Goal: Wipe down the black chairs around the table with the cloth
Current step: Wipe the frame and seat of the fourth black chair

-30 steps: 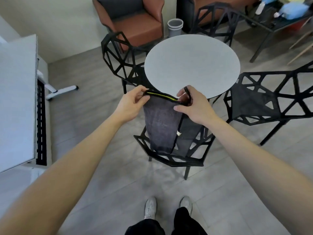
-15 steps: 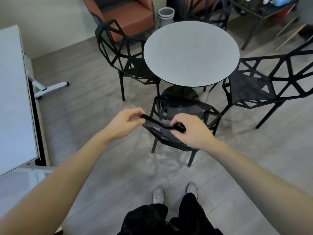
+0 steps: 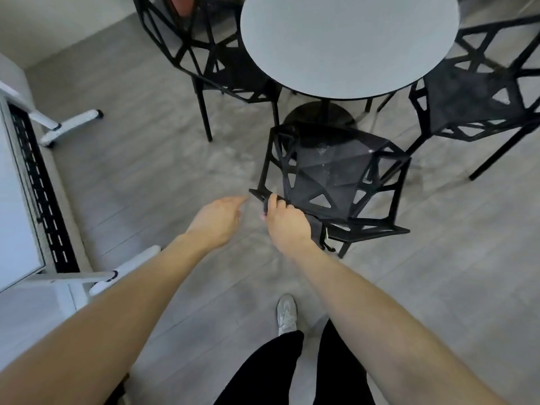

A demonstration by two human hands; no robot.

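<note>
Round grey table fills the top of the view; three black chairs stand round it. Left chair and right chair sit tucked near the rim. Nearest chair stands just below the table edge, its backrest rail toward the person.

Right hand has fingers curled over that rail at its left end, clamped on the dark cloth, which hangs under the palm against the frame; most of it is hidden. Left hand hovers just beside, fingers loose and apart, holding nothing.

Judgement: step in hand is wiping the backrest rail. Better to run the cloth along the rail toward the right corner, keeping it wrapped round the bar.

Open floor lies left and behind; the white stand is well apart. Table rim crowds the seat's far side.
</note>
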